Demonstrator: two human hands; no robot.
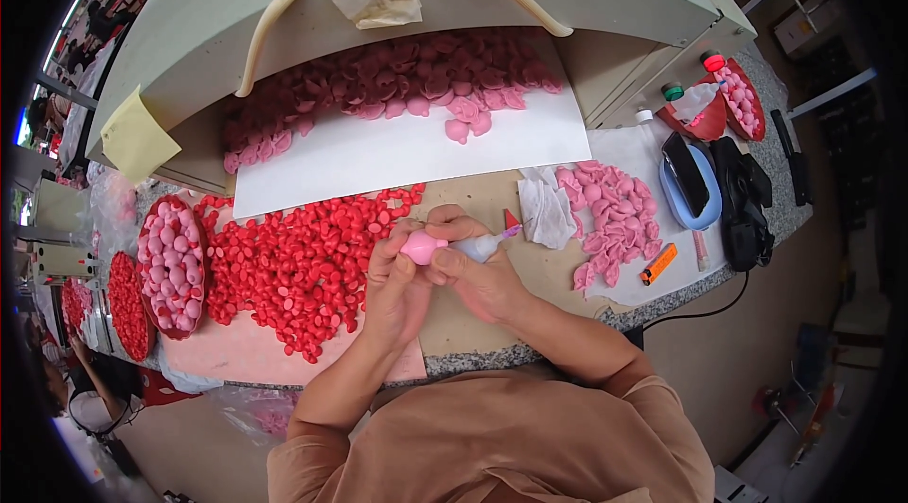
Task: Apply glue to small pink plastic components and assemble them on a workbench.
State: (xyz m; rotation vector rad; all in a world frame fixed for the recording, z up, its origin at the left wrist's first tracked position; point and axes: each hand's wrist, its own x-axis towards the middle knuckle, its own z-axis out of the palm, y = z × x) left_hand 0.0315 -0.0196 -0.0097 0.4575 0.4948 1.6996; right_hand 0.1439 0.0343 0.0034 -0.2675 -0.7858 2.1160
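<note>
Both of my hands meet above the brown paper in the middle of the bench. Between the fingers of my left hand (392,271) is a small round pink plastic piece (422,246). My right hand (480,278) is closed on a small translucent squeeze bottle (480,247), whose purple tip points to the right, away from the pink piece. The right fingertips also touch the pink piece. To the left of my hands spreads a heap of small red pieces (293,267). Thin pink shell-like pieces (615,219) lie heaped to the right.
Ahead, a grey box-shaped housing (643,7) shelters more pink pieces (407,78) on a white sheet (407,158). A basket of pink balls (172,262) stands left. On the right are a crumpled tissue (547,210), an orange lighter (659,264) and a blue tub (698,210) holding a phone.
</note>
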